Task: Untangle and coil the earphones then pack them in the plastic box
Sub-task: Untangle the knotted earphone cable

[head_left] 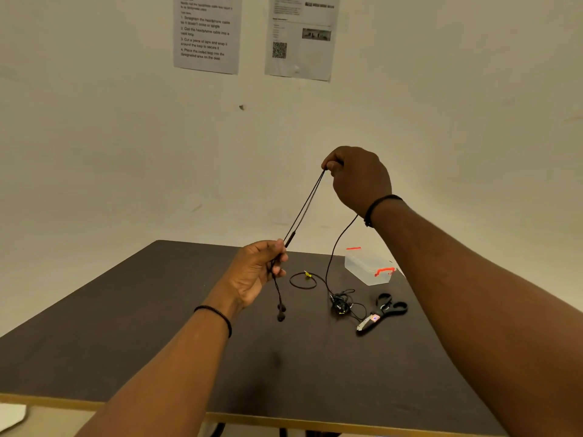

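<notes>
Dark earphones (304,206) stretch between my two hands above the table. My left hand (257,271) pinches the cable near the splitter, and two earbuds (280,312) hang below it. My right hand (356,178), raised higher, pinches the doubled cable at its top. From that hand the rest of the cable drops to the table and ends in a small loop (303,280) with a yellow tag. The clear plastic box (367,268) with red clips stands closed at the table's far right.
A second tangled black earphone bundle (342,304) lies on the dark table (126,326) beside black-handled scissors (383,312). Two printed sheets (206,33) hang on the wall behind. The table's pale front edge runs along the bottom.
</notes>
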